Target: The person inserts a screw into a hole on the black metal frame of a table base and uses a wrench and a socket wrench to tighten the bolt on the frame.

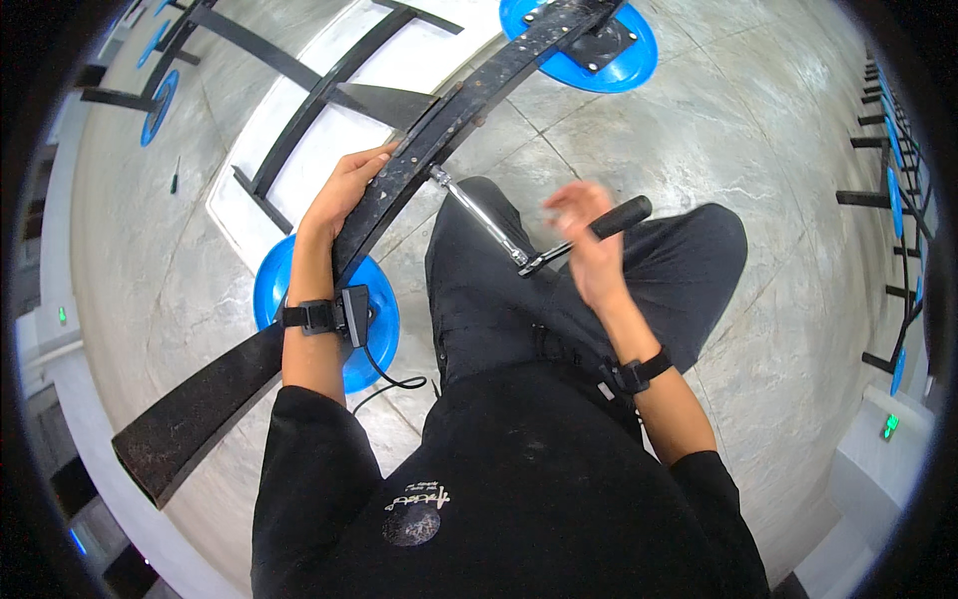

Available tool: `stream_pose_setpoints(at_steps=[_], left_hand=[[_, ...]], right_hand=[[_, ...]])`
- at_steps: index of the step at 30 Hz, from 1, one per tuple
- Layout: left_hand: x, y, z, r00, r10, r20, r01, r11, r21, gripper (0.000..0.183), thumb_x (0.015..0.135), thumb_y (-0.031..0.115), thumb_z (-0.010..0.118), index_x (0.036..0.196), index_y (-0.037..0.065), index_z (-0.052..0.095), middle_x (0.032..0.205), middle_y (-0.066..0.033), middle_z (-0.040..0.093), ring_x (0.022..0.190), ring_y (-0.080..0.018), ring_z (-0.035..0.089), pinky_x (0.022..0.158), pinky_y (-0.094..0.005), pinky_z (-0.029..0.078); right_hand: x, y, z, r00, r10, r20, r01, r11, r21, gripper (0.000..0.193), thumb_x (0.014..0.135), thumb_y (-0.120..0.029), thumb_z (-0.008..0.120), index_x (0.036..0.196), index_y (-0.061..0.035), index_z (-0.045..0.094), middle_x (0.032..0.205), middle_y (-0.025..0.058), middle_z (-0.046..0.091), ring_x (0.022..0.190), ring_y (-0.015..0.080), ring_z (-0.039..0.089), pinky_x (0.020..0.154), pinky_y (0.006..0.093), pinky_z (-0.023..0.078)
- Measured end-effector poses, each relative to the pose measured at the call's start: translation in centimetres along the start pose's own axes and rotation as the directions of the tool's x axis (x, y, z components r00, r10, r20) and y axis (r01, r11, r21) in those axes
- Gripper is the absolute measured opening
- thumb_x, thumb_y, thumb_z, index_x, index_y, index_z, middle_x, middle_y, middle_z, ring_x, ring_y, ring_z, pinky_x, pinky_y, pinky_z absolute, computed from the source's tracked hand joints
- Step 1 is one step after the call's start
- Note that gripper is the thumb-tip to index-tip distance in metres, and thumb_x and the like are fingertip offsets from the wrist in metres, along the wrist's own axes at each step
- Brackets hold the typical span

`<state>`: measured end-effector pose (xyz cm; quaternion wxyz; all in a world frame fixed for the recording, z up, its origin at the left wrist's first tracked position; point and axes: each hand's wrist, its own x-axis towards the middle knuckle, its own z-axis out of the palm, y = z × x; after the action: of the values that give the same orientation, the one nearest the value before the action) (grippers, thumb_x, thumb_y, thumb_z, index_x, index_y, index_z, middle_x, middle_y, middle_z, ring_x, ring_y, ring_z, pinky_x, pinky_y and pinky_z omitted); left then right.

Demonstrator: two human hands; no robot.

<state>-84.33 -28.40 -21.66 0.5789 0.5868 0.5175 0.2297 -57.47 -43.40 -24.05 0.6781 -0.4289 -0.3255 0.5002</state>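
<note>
A long black metal beam (439, 135), scuffed and speckled, slants up and to the right in front of me. My left hand (349, 185) is closed round its left edge, the thumb side lying on top. Against the beam's right side sits the end of a ratchet wrench with a long chrome extension (484, 220). The wrench's black handle (621, 217) points to the right. My right hand (591, 245) is at this handle, crossing it; its fingers are smeared by motion, so their grip is unclear. Blue round seats (384, 309) are fixed at the beam's ends.
A white tabletop (235, 195) lies on the grey tiled floor (699, 130) with black legs on it. A screwdriver (176, 180) rests on the floor at left. More frames with blue seats (895, 200) stand along the right. A dark leg (200, 414) juts out lower left.
</note>
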Motion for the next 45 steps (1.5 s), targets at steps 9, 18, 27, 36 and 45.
stream_pose_setpoints(at_steps=[9, 18, 27, 36, 45], left_hand=[[0.7, -1.7, -1.8, 0.972, -0.155, 0.176, 0.151, 0.988, 0.041, 0.033, 0.095, 0.020, 0.047, 0.118, -0.002, 0.055, 0.104, -0.0057, 0.062, 0.090, -0.0102, 0.057, 0.082, -0.0229, 0.045], [0.1, -2.6, -2.9, 0.927, -0.324, 0.191, 0.322, 0.946, 0.045, 0.034, 0.094, 0.026, 0.049, 0.113, -0.001, 0.058, 0.100, -0.0018, 0.062, 0.090, -0.0086, 0.055, 0.081, -0.0221, 0.044], [-1.8, -4.8, -3.7, 0.967, -0.251, 0.037, 0.239, 0.950, 0.203, 0.037, 0.093, 0.033, 0.050, 0.109, 0.002, 0.062, 0.089, 0.0015, 0.060, 0.080, -0.0083, 0.051, 0.073, -0.0236, 0.044], [-3.3, -4.3, -5.4, 0.792, -0.013, -0.611, 0.107, 0.987, 0.118, 0.034, 0.094, 0.032, 0.047, 0.095, 0.000, 0.060, 0.062, 0.0046, 0.039, 0.059, -0.0078, 0.036, 0.053, -0.0247, 0.032], [-0.1, 4.7, -3.0, 0.936, 0.279, -0.214, -0.030, 0.669, 0.743, 0.029, 0.081, 0.003, 0.051, 0.109, 0.005, 0.059, 0.073, -0.0144, 0.057, 0.065, -0.0299, 0.056, 0.060, -0.0361, 0.044]], right_hand=[[-2.8, 0.4, -1.7, 0.829, 0.438, 0.347, -0.324, 0.883, -0.341, 0.016, 0.087, -0.002, 0.050, 0.097, -0.0005, 0.062, 0.086, 0.0087, 0.064, 0.064, 0.0117, 0.057, 0.058, 0.0241, 0.047], [-5.9, -6.5, -8.3, 0.829, 0.553, 0.080, -0.422, 0.715, -0.558, 0.017, 0.087, 0.001, 0.048, 0.084, -0.0001, 0.065, 0.066, 0.0030, 0.057, 0.057, 0.0072, 0.050, 0.051, 0.0211, 0.040], [0.0, -9.1, -11.0, 0.872, 0.476, 0.111, -0.397, 0.822, -0.408, 0.013, 0.086, 0.004, 0.047, 0.084, 0.0049, 0.059, 0.087, 0.0161, 0.063, 0.060, 0.0134, 0.056, 0.052, 0.0249, 0.047], [7.4, -10.6, -7.9, 0.764, 0.528, 0.371, -0.226, 0.757, -0.613, 0.015, 0.082, 0.007, 0.047, 0.080, 0.0029, 0.061, 0.086, 0.0172, 0.065, 0.059, 0.0128, 0.054, 0.052, 0.0242, 0.043], [7.5, -5.5, -4.4, 0.855, 0.476, 0.204, -0.346, 0.818, -0.460, 0.012, 0.083, 0.004, 0.048, 0.083, 0.0060, 0.060, 0.089, 0.0218, 0.062, 0.060, 0.0164, 0.055, 0.054, 0.0270, 0.047]])
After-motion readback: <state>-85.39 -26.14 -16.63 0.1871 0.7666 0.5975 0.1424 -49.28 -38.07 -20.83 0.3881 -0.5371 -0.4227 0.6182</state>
